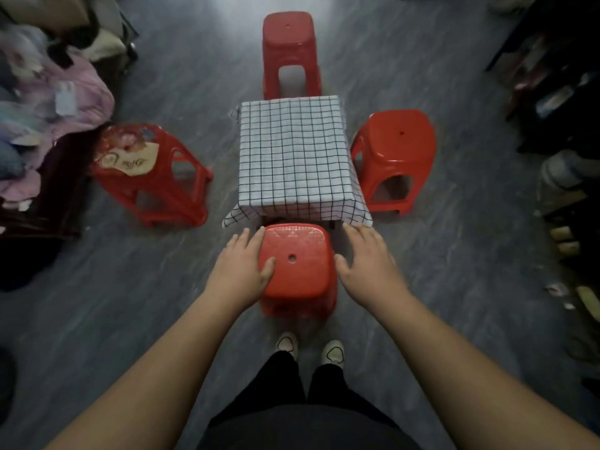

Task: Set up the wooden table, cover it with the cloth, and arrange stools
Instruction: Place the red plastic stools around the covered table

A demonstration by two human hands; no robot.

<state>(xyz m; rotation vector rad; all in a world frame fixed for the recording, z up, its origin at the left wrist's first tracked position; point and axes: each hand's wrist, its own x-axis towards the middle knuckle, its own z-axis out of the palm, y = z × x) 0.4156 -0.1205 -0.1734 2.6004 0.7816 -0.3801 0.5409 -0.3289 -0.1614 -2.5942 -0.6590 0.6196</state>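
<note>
A small table under a white cloth with a black grid (292, 157) stands in the middle of the grey floor. Red plastic stools stand at its sides: one at the far side (290, 43), one on the right (394, 154), one on the left (146, 170) with stickers on its seat, and one at the near side (297, 258). My left hand (243, 264) rests on the near stool's left edge, thumb on the seat. My right hand (367, 258) hovers beside its right edge with fingers straight, apart from it or just brushing it.
A heap of clothes and bedding (42, 102) lies at the left. Dark shelves with bottles and shoes (558, 125) line the right side. My feet in white shoes (308, 349) stand just behind the near stool.
</note>
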